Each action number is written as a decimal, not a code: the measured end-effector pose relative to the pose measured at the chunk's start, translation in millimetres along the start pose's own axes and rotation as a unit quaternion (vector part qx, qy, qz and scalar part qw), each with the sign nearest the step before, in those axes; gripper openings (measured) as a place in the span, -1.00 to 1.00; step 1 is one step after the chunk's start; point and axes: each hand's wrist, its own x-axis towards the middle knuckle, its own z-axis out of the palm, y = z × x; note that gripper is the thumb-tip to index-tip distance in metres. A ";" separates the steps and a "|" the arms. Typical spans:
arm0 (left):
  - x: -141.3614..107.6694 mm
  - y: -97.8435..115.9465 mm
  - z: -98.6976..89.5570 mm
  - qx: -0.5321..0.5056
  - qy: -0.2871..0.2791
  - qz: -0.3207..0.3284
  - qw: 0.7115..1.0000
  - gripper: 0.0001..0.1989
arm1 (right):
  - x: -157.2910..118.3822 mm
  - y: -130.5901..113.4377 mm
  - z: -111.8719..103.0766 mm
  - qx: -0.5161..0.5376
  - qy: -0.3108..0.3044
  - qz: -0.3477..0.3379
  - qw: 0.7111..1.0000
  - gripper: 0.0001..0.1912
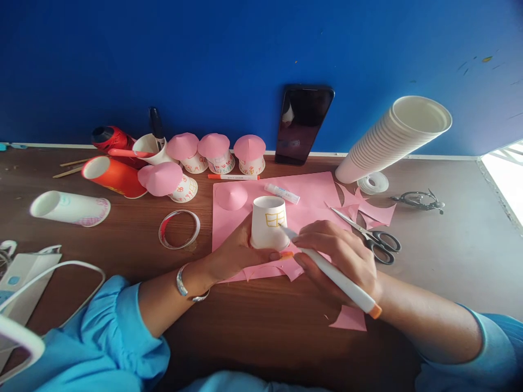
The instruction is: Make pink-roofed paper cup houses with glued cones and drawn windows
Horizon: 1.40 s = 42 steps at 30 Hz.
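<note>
A white paper cup (265, 237) stands over the pink paper sheet (314, 190), with a window outline in yellow-orange drawn on its side. My left hand (235, 245) is wrapped round the cup's lower left side, thumb along its front. Between the fingers of my right hand (339, 258) is a white marker (343, 280) with an orange end, its tip touching or very close to the drawn window. An orange marker cap (286, 255) shows beside my left thumb. On the pink sheet behind the cup lie a glue stick (281, 193) and a pink paper cone (231, 196).
Several decorated cups with pink cone roofs (249, 148) line the back left. Scissors (378, 239), pink scraps and clear tape (372, 183) lie right, near a tall leaning cup stack (388, 139). A phone (304, 125) leans on the blue wall; a tape roll (178, 230) lies left.
</note>
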 end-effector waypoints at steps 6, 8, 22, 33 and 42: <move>-3.3 0.9 -0.7 -0.088 0.000 0.004 0.996 -0.46 | -5.0 18.4 -1.8 0.060 0.035 0.078 0.995 -0.54; -3.3 -0.7 -4.1 -0.088 -0.005 0.018 0.996 -0.43 | -2.3 27.3 2.4 0.110 -0.002 0.107 0.988 -0.34; -5.1 -1.2 -10.8 -0.021 -0.100 0.041 0.994 -0.35 | -9.5 36.7 14.2 0.190 -0.050 0.093 0.976 -0.11; -4.5 -12.1 5.1 0.161 0.163 0.184 0.956 -0.25 | -9.3 17.1 16.3 -0.155 -0.088 0.030 0.984 -0.09; -4.1 -7.4 -7.6 -0.021 0.085 0.115 0.990 -0.37 | -1.9 26.3 13.9 0.035 -0.044 0.049 0.997 0.04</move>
